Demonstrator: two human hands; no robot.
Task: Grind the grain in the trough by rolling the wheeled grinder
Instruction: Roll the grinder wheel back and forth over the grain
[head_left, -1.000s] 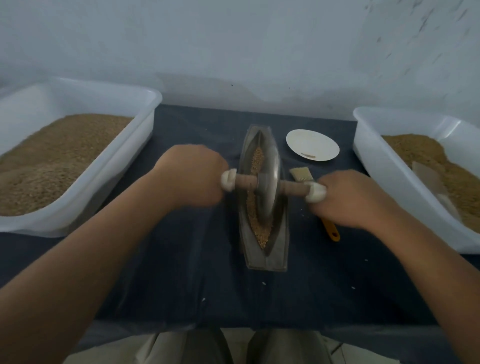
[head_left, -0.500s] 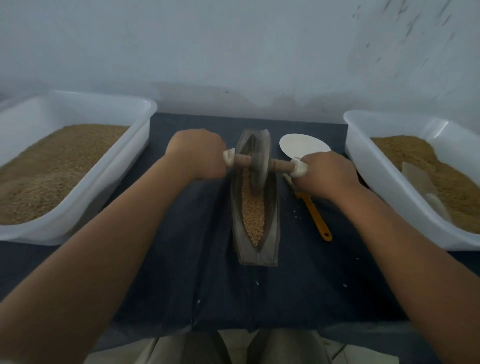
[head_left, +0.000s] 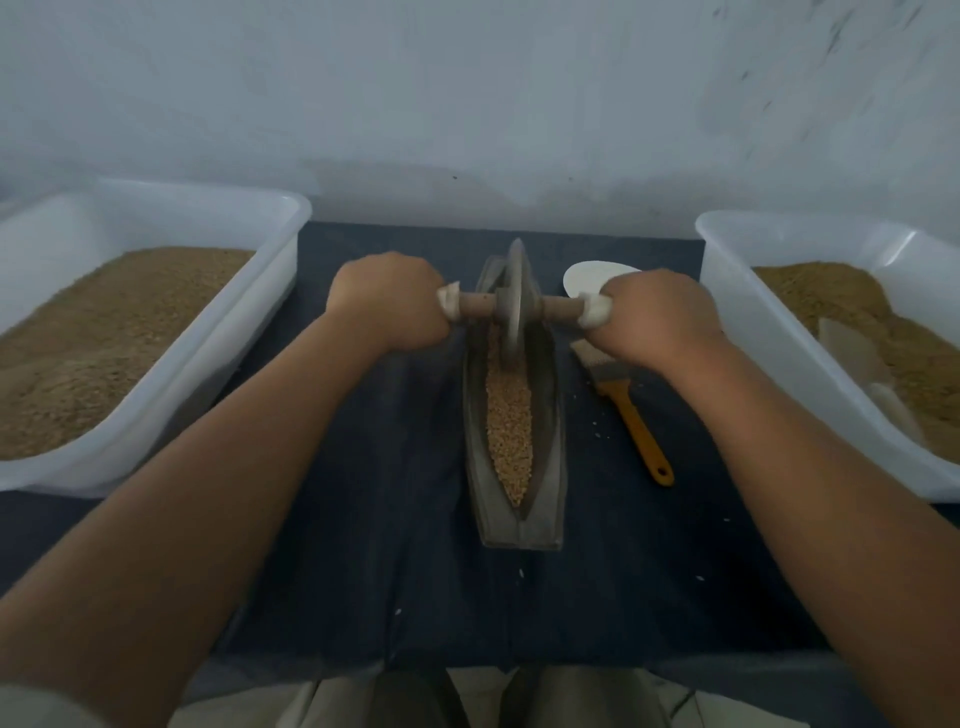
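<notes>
Two hands — left (head_left: 387, 301), right (head_left: 657, 317) — each gripping the one grinder (head_left: 515, 304) at frame centre; two tubs (head_left: 249, 322), one trough (head_left: 550, 441).

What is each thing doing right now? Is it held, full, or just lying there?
Trough: lying flat, grain inside.
Grinder: upright at the trough's far end, held.
Left hand: grips the grinder's left end.
Right hand: grips the grinder's right end.
Brush: lying flat, untouched.
Plate: partly hidden by the right hand.
Left tub: part full of grain.
Right tub: part full of grain.
</notes>
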